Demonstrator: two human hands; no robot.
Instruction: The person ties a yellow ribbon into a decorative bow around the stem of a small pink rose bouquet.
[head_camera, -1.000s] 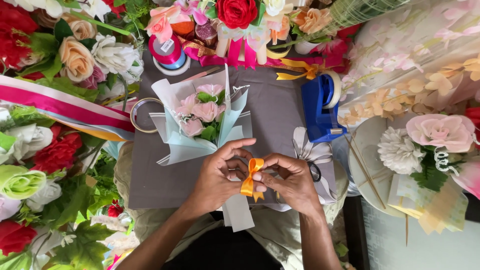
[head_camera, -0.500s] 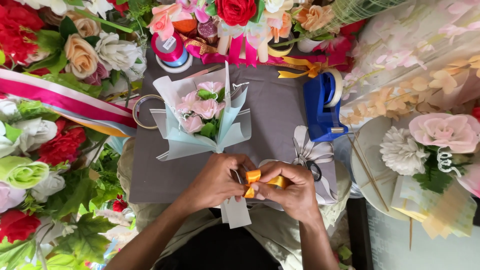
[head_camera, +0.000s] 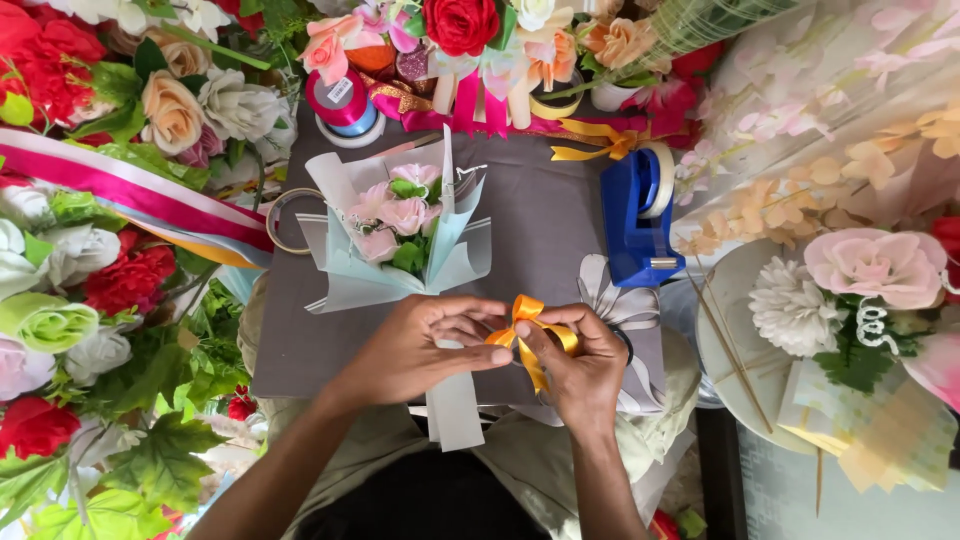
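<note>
We look down on a grey work mat (head_camera: 560, 230) ringed by artificial roses and greenery, with pink striped ribbon (head_camera: 130, 200) trailing in from nine o'clock and a blue tape dispenser (head_camera: 640, 215) at two o'clock. In this single head view, a small bouquet (head_camera: 400, 235) of pink flowers in pale blue-white wrapping lies just above centre, its long axis running from twelve to six o'clock, stem end pointing down toward us. Directly below it, at about six o'clock from the blooms, our left hand (head_camera: 420, 350) and right hand (head_camera: 580, 370) meet over an orange ribbon bow (head_camera: 530, 335). The left hand's thumb and fingers pinch the bow's loop from nine o'clock, narrow and closed on it; the right hand pinches the knot and tail from three o'clock. The bow sits over the bouquet's wrapped stem, both hands equally near. A white ribbon bow (head_camera: 625, 305) lies just beside the right hand, and spools of ribbon (head_camera: 345, 100) stand near eleven o'clock.
</note>
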